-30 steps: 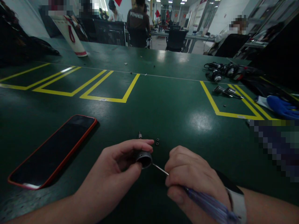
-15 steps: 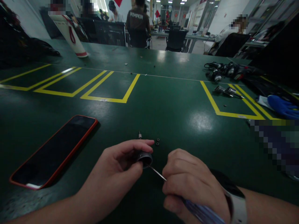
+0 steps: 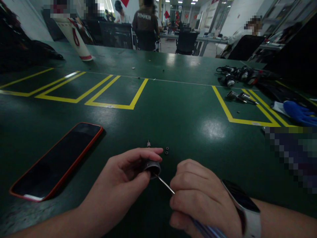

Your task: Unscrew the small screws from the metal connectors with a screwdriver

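Note:
Between the thumb and fingers of my left hand is a dark, hollow metal cylinder, its open end turned toward my right hand. My right hand is closed round the bluish, clear handle of a screwdriver. The thin shaft slants up to the left, and its tip goes inside the cylinder's mouth, where it is hidden. Just beyond my left fingers stands a small metal part with a thin pin. Two tiny dark rings lie beside it on the green table.
A phone in an orange case lies at the left. Metal fittings, black cabled parts and a blue glove are at the right. A pale cup stands far left. People sit beyond the table.
My right hand has shifted slightly left and turned a little, with the screwdriver still in the cylinder. My left hand has barely moved.

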Action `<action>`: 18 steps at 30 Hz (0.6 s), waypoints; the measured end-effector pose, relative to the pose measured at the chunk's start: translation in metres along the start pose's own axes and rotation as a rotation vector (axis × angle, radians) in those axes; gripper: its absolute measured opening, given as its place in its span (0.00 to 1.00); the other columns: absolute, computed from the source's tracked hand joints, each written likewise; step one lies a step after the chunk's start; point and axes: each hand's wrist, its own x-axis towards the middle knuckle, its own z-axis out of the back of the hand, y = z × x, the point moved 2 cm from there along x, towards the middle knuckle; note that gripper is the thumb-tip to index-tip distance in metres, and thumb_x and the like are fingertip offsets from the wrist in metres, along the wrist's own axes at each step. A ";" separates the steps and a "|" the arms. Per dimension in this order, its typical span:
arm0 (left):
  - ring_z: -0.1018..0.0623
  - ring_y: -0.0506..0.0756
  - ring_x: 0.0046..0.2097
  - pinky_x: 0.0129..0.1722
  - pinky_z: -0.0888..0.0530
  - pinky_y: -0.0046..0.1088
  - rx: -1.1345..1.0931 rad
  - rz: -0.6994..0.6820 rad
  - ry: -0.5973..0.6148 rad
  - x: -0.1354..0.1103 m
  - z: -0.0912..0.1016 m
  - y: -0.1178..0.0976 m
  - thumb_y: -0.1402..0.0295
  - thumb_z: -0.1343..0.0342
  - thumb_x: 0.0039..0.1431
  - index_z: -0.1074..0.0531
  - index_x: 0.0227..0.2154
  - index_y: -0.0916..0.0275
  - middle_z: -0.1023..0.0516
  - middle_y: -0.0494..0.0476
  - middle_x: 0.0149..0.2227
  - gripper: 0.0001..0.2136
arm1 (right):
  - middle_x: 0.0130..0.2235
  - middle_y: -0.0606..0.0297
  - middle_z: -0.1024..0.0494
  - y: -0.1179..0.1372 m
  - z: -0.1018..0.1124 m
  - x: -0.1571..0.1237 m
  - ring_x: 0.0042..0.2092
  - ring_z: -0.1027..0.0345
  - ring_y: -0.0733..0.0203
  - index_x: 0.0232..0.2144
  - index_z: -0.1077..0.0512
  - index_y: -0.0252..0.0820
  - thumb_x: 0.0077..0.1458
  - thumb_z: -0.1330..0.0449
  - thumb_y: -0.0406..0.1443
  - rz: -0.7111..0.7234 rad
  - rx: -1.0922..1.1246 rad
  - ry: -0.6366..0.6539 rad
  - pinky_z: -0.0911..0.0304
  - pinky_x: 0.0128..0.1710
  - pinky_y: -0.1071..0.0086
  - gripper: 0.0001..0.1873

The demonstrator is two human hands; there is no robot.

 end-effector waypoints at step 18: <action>0.23 0.58 0.48 0.48 0.27 0.32 -0.008 -0.021 0.002 -0.001 0.001 0.001 0.77 0.44 0.46 0.23 0.30 0.60 0.21 0.57 0.44 0.09 | 0.22 0.64 0.29 -0.001 -0.001 -0.002 0.26 0.35 0.66 0.28 0.35 0.36 0.63 0.52 0.36 -0.066 0.095 -0.056 0.38 0.28 0.70 0.13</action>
